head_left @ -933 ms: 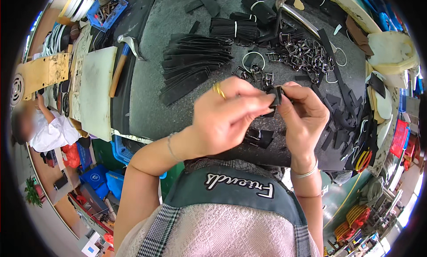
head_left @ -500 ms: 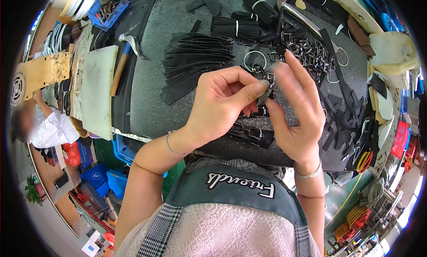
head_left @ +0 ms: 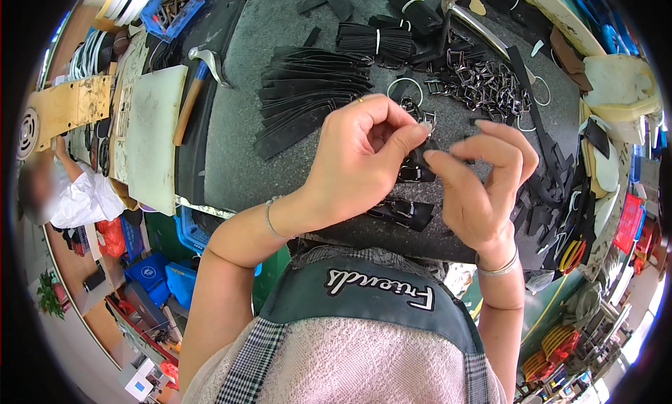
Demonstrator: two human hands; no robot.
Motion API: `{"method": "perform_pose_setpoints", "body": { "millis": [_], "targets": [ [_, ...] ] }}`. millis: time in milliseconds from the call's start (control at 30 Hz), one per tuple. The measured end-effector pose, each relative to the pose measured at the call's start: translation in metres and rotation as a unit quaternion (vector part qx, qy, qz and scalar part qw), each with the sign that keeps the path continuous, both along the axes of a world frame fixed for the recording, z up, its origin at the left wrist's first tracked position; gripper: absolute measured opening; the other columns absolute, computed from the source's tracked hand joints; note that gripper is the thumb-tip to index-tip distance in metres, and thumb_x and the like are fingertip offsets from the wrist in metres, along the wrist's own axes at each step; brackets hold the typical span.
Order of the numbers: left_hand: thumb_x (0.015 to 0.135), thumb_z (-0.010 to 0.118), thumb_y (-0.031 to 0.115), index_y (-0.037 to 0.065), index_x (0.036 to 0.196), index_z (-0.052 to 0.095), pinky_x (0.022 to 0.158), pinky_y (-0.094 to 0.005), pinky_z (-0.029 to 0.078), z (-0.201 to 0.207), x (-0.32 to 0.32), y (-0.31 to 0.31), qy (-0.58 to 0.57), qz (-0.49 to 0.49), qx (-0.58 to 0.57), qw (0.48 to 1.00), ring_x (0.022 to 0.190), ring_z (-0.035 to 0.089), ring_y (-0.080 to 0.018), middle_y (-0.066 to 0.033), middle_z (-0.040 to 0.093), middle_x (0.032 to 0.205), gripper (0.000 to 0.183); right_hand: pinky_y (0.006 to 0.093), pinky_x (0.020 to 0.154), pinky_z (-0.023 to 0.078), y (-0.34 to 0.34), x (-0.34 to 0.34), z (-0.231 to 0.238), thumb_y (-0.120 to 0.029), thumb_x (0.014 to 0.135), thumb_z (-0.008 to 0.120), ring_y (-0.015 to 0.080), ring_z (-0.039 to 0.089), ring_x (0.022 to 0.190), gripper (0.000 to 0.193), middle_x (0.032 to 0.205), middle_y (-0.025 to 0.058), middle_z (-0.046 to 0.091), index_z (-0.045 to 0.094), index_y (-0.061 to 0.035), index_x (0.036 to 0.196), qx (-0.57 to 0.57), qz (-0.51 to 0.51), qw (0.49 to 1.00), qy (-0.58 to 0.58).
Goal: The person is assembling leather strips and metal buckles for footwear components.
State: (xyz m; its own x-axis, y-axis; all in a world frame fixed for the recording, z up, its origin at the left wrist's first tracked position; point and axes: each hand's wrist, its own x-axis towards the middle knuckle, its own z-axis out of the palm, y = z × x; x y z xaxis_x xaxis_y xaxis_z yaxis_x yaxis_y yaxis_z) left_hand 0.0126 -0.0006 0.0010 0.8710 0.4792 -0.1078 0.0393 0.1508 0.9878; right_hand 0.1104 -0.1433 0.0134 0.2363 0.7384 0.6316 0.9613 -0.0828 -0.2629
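Note:
My left hand (head_left: 360,162) is closed, its thumb and fingers pinching a small black strap (head_left: 418,151), most of which the fingers hide. A shiny metal buckle (head_left: 430,117) shows just beyond the thumb tip; whether it is fixed to that strap I cannot tell. My right hand (head_left: 486,187) is beside it, fingers bent but apart, with the thumb tip close to the strap. Under the hands, black straps fitted with buckles (head_left: 402,214) lie near the table's front edge. Farther off is a heap of loose metal buckles (head_left: 486,89).
Black strips (head_left: 308,89) lie fanned out at left of centre, with a banded bundle (head_left: 374,41) behind. One hammer (head_left: 192,100) lies left, another metal-shafted hammer (head_left: 483,33) far right. Scissors (head_left: 572,253) and strap scraps (head_left: 542,222) are at right. Another person (head_left: 84,197) sits far left.
My right hand has moved right and down, its fingers now bent instead of stretched up. My left hand has shifted slightly to the right and keeps its pinch.

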Motion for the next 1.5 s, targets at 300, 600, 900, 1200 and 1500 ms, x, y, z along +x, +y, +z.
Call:
{"method": "perform_pose_setpoints", "body": {
  "millis": [300, 600, 900, 1200, 1500],
  "targets": [
    [0.088, 0.061, 0.006, 0.000, 0.084, 0.059, 0.046, -0.0168, 0.036, -0.001, 0.004, 0.003, 0.028, -0.050, 0.119, 0.991, 0.054, 0.047, -0.0015, 0.0024, 0.056, 0.068, 0.007, 0.0400, 0.085, 0.039, 0.005, 0.010, 0.017, -0.002, 0.053, 0.066, 0.0296, 0.046, 0.102, 0.032, 0.093, 0.0058, 0.051, 0.066, -0.0082, 0.085, -0.092, 0.040, 0.995, 0.024],
    [0.091, 0.056, 0.012, -0.001, 0.090, 0.060, 0.045, -0.0183, 0.039, 0.003, 0.003, 0.010, 0.006, -0.051, -0.202, 0.978, 0.054, 0.052, -0.0054, -0.0014, 0.059, 0.071, 0.014, 0.0208, 0.074, 0.045, -0.002, 0.017, 0.011, -0.003, 0.089, 0.058, 0.0067, 0.054, 0.088, 0.016, 0.100, 0.0067, 0.061, 0.062, 0.0061, 0.101, -0.060, 0.046, 0.709, 0.702],
    [0.090, 0.058, 0.012, 0.000, 0.090, 0.060, 0.048, -0.0189, 0.043, 0.008, 0.001, 0.014, 0.041, -0.058, -0.087, 0.994, 0.059, 0.058, -0.0081, -0.0044, 0.063, 0.078, 0.012, 0.0191, 0.066, 0.043, -0.007, 0.025, 0.006, -0.006, 0.087, 0.062, 0.0036, 0.053, 0.074, 0.010, 0.078, -0.0003, 0.063, 0.065, 0.0028, 0.089, -0.115, 0.074, 0.737, 0.662],
    [0.085, 0.062, 0.002, 0.000, 0.099, 0.061, 0.061, -0.0259, 0.054, 0.000, -0.003, 0.026, 0.049, -0.107, -0.152, 0.981, 0.076, 0.067, -0.0186, -0.0099, 0.066, 0.088, 0.015, 0.0360, 0.079, 0.056, -0.009, 0.025, -0.007, -0.008, 0.089, 0.059, 0.0252, 0.067, 0.086, 0.030, 0.095, 0.0199, 0.065, 0.054, 0.0144, 0.109, 0.083, 0.111, 0.549, 0.824],
    [0.088, 0.058, 0.004, 0.000, 0.093, 0.060, 0.082, -0.0369, 0.056, -0.008, -0.004, 0.016, -0.002, -0.053, -0.298, 0.953, 0.089, 0.066, -0.0253, -0.0139, 0.065, 0.097, 0.007, 0.0367, 0.076, 0.057, -0.008, 0.004, -0.013, -0.007, 0.092, 0.052, 0.0265, 0.067, 0.082, 0.019, 0.092, 0.0184, 0.066, 0.060, 0.0076, 0.102, 0.174, 0.034, 0.596, 0.783]
  ]
}}
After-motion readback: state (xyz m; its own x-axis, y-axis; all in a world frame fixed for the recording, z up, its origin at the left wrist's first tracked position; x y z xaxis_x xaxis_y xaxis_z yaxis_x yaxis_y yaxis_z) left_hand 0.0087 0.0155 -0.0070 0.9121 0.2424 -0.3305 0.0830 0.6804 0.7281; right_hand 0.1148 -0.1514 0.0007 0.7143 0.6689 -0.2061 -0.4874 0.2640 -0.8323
